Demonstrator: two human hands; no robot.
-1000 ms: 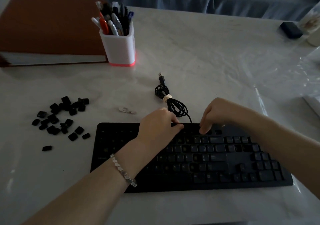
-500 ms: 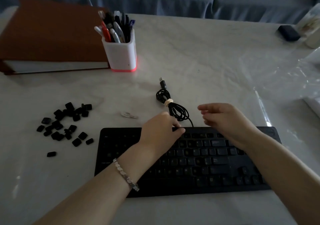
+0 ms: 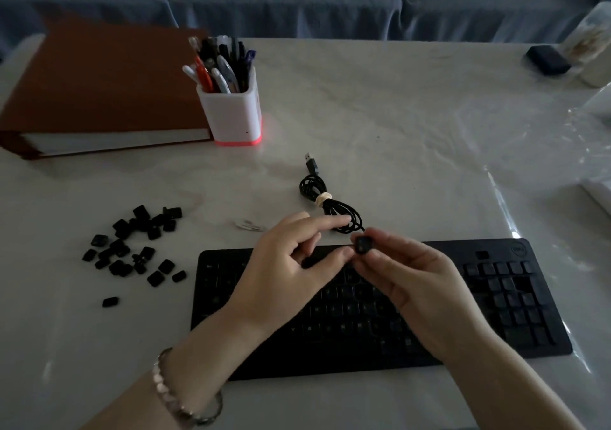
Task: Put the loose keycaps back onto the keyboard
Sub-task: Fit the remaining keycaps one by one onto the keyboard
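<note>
A black keyboard (image 3: 496,297) lies on the white table in front of me. My right hand (image 3: 420,284) hovers over its upper middle and pinches a single black keycap (image 3: 363,244) between thumb and fingertips. Beside it, my left hand (image 3: 287,271) floats above the keyboard with fingers spread and relaxed, its thumb tip close to the keycap. Several loose black keycaps (image 3: 132,244) lie scattered on the table to the left of the keyboard.
The keyboard's coiled black cable (image 3: 325,205) with its USB plug lies behind the keyboard. A white pen holder (image 3: 233,112) and a brown binder (image 3: 99,89) stand at the back left. A small dark case (image 3: 547,59) sits far right.
My right hand has lifted off the keyboard's top row and turned palm-side up, now showing a keycap in its fingertips. My left hand's fingers have opened and risen. The view shifted slightly.
</note>
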